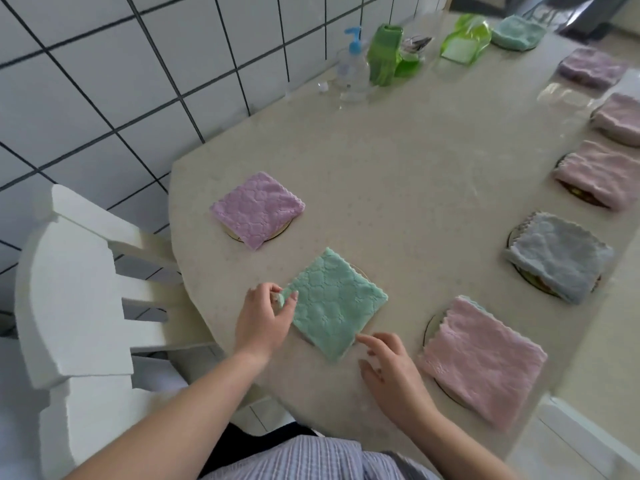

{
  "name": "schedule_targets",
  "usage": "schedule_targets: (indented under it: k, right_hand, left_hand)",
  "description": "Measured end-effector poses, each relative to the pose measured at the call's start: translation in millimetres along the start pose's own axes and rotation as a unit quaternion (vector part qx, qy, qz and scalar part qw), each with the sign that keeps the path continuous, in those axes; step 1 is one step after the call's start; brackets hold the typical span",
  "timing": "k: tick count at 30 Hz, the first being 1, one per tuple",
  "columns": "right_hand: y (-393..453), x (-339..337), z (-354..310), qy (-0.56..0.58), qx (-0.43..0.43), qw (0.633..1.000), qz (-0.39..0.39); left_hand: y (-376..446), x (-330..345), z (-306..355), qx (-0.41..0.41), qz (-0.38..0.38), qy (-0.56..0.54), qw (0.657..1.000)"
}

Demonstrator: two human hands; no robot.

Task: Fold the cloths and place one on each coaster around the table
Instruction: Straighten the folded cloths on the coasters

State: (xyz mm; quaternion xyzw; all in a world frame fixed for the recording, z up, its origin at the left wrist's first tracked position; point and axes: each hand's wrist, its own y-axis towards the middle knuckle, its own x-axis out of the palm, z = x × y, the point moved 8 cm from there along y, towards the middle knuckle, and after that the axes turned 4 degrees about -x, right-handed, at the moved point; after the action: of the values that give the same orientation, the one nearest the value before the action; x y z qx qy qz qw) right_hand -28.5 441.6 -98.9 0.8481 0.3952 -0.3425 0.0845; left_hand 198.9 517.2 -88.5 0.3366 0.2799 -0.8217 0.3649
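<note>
A folded mint-green cloth (pixel 334 303) lies on a round coaster (pixel 360 270) near the table's front edge. My left hand (pixel 265 318) pinches the cloth's left corner between thumb and fingers. My right hand (pixel 389 367) hovers with fingers spread at the cloth's lower right corner, its index fingertip close to the edge. A folded purple cloth (pixel 258 209) covers another coaster (pixel 278 232) just behind. A folded pink cloth (pixel 485 358) sits on a coaster (pixel 427 330) to the right.
More folded cloths on coasters line the right side: grey (pixel 561 256), pink (pixel 599 173), pink (pixel 620 117), purple (pixel 590 67), and mint (pixel 517 32) at the far end. A pump bottle (pixel 353 60) and green containers (pixel 384 53) stand by the tiled wall. A white chair (pixel 79 285) is at left.
</note>
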Motion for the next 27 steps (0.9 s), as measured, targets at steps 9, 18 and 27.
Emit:
schedule_targets:
  k: [9,18,27]
  right_hand:
    - [27,8,-16,-0.288,-0.039,0.956,-0.032]
    - [29,5,-4,-0.331,0.013,0.943,-0.036]
    - [104,-15,-55,-0.026,-0.037,0.992,0.12]
  left_hand:
    - [-18,66,72,0.496,-0.051,0.278,0.821]
    - [18,64,36,0.463,-0.12,0.248,0.842]
    - [132,-48,4,0.011,0.071,-0.241,0.968]
